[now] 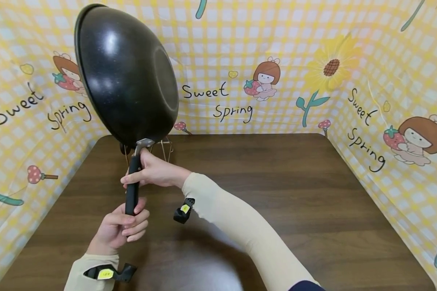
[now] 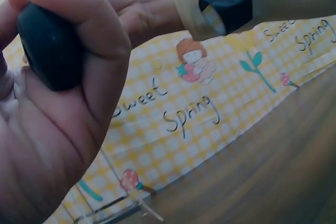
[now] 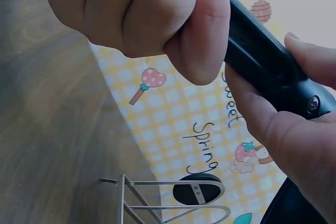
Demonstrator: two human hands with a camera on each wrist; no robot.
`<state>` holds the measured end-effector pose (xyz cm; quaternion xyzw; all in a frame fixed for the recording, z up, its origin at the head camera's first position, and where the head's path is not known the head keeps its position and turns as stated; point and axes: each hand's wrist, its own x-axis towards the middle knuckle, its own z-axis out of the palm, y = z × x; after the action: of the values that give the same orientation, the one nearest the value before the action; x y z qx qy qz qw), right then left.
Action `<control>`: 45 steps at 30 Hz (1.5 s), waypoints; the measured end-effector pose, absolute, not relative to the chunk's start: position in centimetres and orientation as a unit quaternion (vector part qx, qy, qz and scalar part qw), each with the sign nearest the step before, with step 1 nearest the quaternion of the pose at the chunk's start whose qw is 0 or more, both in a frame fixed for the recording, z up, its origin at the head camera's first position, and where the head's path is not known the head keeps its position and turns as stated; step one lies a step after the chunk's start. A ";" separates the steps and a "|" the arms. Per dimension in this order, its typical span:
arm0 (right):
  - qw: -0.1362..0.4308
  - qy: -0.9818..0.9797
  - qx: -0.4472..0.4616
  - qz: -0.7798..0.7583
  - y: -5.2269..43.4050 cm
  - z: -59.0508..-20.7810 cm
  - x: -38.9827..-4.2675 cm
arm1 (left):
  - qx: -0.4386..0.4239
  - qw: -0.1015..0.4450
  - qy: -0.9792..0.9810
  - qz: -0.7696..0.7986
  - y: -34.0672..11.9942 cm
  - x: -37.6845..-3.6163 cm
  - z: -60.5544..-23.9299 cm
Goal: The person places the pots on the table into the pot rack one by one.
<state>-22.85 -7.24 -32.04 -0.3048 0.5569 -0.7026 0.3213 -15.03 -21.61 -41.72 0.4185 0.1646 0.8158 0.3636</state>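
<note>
Both hands grip one handle: we see the left hand (image 1: 113, 230) curled round its lower end and the right hand (image 1: 156, 171) closed about its upper part, just below the metal bracket (image 1: 144, 142). That straight black handle (image 1: 132, 190) carries a deep, round, black wok (image 1: 127, 72), lifted clear of the surface and tipped on edge, its glossy underside and flat base turned partly toward us.

Behind the wok, near the far left corner, we find a thin metal wire rack (image 3: 157, 183); from the head the wok and right hand cover most of it. A black oval piece with a pale strip (image 3: 207, 191) shows beside the rack's bars; we cannot tell whether it is joined to them. Cream fabric sleeves (image 1: 236, 218) cover the forearms, a small black device with a yellow label (image 1: 182, 214) sits at each wrist, and dark blue cloth (image 1: 306, 286) edges in at the bottom.

Our surface (image 1: 258, 194) is dark brown wood grain, with a shadow and a pale sheen in front. Yellow-and-white checked cloth (image 1: 211, 48) walls the back and both sides, printed with girls holding strawberries, a sunflower and "Sweet Spring".
</note>
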 end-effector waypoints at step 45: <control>0.344 0.516 -0.196 -0.759 -11.9 -37.3 -22.4 | 0.405 0.355 0.123 0.834 -24.8 -14.0 -46.6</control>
<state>-22.37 -11.94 -37.31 -0.1964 0.5164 -0.7591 0.3441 -14.00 -24.82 -46.62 0.4053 0.1228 0.8337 0.3545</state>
